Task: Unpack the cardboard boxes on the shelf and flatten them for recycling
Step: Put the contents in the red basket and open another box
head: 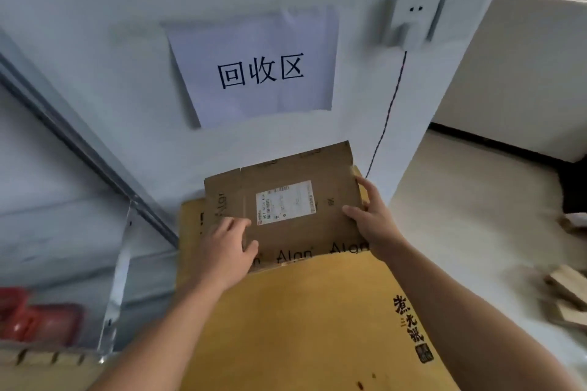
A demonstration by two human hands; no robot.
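A flattened brown cardboard box [286, 174] with a white shipping label stands tilted against the wall below a paper sign. My left hand [227, 246] grips its lower left corner, thumb on the front face. At the box's right edge, my right hand [370, 216] holds it with fingers curled round the side. In front of it lies a large flattened yellow cardboard [301, 320] with black printed characters, and the brown box's lower edge sits behind the yellow sheet's top edge.
A paper sign [260, 70] hangs on the white wall, with a wall socket [411, 19] and a thin cable to its right. A metal shelf frame [73, 136] runs along the left, red containers [38, 317] under it. Cardboard scraps [568, 295] lie on the floor at right.
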